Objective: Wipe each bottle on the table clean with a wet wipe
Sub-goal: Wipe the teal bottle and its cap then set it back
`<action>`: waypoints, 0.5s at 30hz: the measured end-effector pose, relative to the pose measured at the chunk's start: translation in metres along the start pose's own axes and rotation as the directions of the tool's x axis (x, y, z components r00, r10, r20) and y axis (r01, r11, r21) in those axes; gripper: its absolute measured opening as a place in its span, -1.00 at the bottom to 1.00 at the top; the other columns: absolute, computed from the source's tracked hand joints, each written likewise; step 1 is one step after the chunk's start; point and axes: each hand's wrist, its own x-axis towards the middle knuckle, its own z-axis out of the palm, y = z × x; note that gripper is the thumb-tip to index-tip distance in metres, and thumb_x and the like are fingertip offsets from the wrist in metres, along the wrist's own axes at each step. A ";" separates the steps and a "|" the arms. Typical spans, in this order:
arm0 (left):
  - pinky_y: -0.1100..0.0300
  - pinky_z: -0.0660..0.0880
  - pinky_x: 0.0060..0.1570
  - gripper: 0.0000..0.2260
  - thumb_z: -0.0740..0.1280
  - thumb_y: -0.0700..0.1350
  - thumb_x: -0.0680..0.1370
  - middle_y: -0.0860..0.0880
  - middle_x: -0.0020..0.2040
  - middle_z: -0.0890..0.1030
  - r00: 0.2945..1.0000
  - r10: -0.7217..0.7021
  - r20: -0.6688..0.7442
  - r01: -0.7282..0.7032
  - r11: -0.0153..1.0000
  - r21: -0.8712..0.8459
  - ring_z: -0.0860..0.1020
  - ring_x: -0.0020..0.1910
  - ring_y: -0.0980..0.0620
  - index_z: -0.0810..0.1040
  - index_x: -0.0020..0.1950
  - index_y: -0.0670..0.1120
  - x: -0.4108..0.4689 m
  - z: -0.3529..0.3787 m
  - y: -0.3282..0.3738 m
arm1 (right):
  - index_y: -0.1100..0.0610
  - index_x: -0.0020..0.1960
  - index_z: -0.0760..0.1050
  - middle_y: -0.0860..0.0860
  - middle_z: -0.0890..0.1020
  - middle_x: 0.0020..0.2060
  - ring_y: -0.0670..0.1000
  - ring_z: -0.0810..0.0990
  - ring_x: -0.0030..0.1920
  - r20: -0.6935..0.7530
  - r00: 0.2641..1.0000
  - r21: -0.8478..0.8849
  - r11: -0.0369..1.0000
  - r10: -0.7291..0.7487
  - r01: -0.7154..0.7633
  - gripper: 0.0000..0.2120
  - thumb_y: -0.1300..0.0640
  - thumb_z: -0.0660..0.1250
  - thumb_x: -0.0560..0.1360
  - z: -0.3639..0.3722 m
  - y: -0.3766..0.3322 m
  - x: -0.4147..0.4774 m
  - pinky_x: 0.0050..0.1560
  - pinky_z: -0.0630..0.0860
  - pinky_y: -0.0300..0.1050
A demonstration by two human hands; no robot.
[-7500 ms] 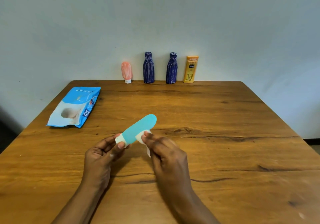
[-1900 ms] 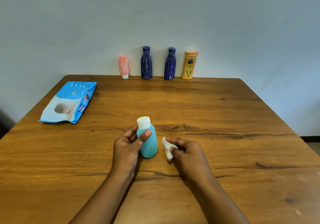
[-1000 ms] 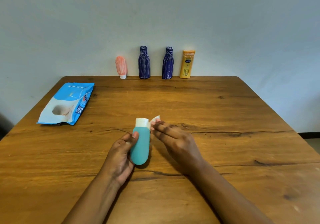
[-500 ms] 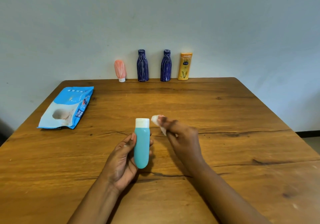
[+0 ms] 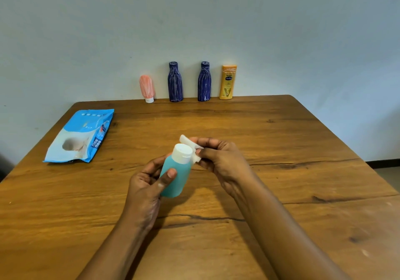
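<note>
While the left hand grips the teal bottle, the right hand pinches a wet wipe — against its white cap.

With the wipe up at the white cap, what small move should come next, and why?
Probably rub the wet wipe around the white cap: the right hand pinches it against the cap while the left hand holds the teal bottle.

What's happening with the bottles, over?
Left hand grips teal bottle. Right hand presses wet wipe against white cap. Nothing in the way.
</note>
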 end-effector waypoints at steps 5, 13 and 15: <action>0.38 0.53 -0.23 -0.76 0.40 -0.23 0.36 0.14 -0.14 0.69 0.993 0.103 -0.064 -0.089 0.978 0.189 0.62 -0.15 0.23 0.62 -0.02 0.01 0.002 -0.003 0.007 | 0.27 0.05 0.57 0.04 0.68 -0.20 -0.08 0.64 -0.20 0.057 0.998 0.031 0.999 0.025 -0.026 -0.77 0.44 0.24 0.48 -0.003 0.002 -0.015 -0.09 0.57 -0.24; 0.49 0.42 0.02 -0.65 0.50 -0.05 0.35 0.29 0.01 0.61 0.872 0.462 0.161 -0.427 0.557 0.713 0.54 0.05 0.32 0.60 0.12 0.00 -0.001 -0.006 0.008 | 0.14 0.15 0.57 -0.05 0.63 0.08 -0.20 0.55 0.11 0.181 0.732 -0.733 0.405 -0.657 0.546 -0.67 0.40 0.32 0.45 -0.010 0.006 -0.019 0.13 0.46 -0.35; 0.47 0.36 0.11 -0.68 0.43 -0.02 0.43 0.16 0.08 0.58 0.756 0.540 0.370 -0.563 0.250 0.788 0.52 0.07 0.26 0.60 0.13 -0.09 0.001 -0.010 0.008 | 0.16 0.14 0.58 0.00 0.64 0.09 -0.14 0.55 0.12 0.330 0.735 -0.762 0.293 -0.592 0.578 -0.65 0.41 0.32 0.42 -0.006 0.010 -0.015 0.16 0.44 -0.33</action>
